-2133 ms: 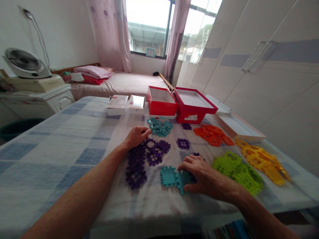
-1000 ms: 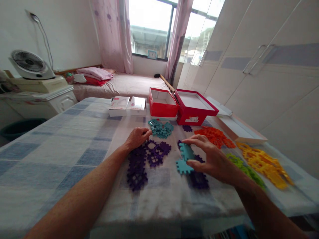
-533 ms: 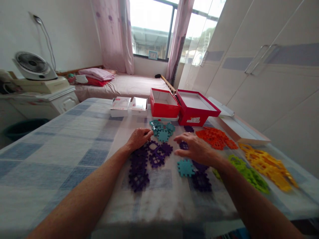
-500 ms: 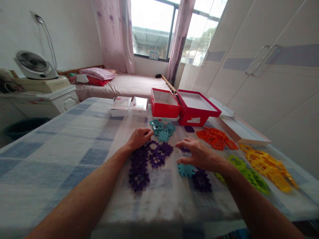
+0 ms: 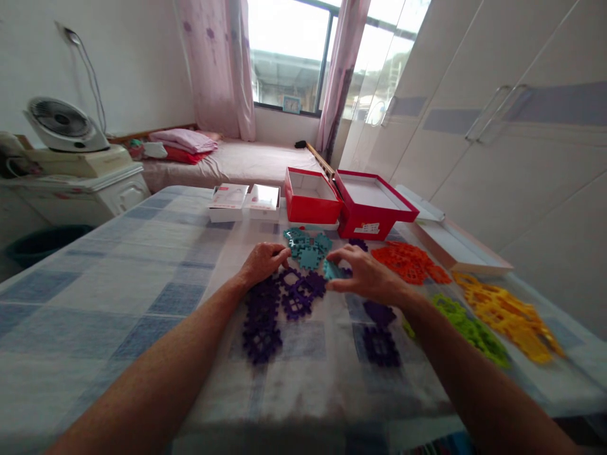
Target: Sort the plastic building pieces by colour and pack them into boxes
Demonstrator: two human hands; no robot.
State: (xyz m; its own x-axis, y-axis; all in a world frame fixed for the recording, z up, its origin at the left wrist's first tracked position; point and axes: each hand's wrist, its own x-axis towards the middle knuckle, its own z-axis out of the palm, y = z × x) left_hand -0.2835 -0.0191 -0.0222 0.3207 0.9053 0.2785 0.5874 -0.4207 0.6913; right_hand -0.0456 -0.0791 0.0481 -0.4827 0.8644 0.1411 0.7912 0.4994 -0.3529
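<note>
My right hand [image 5: 363, 272] pinches a teal interlocking plastic tile [image 5: 332, 270] between thumb and fingers, tilted, just right of the teal tile pile [image 5: 309, 248]. My left hand [image 5: 262, 262] rests with curled, closed fingers at the upper edge of the purple tiles [image 5: 297, 296]; whatever its fingertips hold, if anything, is hidden. More purple tiles [image 5: 262, 328] lie in a column below it. Under and beside my right forearm are a dark purple tile [image 5: 380, 345] and another purple tile [image 5: 378, 312]. One more purple tile [image 5: 358, 243] lies behind my right hand, partly hidden.
Orange tiles [image 5: 410, 262], green tiles [image 5: 474, 332] and yellow tiles [image 5: 515, 316] lie in heaps on the right. A red box [image 5: 313, 210], a larger crimson box [image 5: 365, 218] and small white boxes [image 5: 227, 213] stand at the back. A shallow box lid [image 5: 462, 253] lies at right.
My right hand has picked the teal tile up from beside the purple tiles and carried it forward and left, toward the teal pile. My left hand stays nearly in place.
</note>
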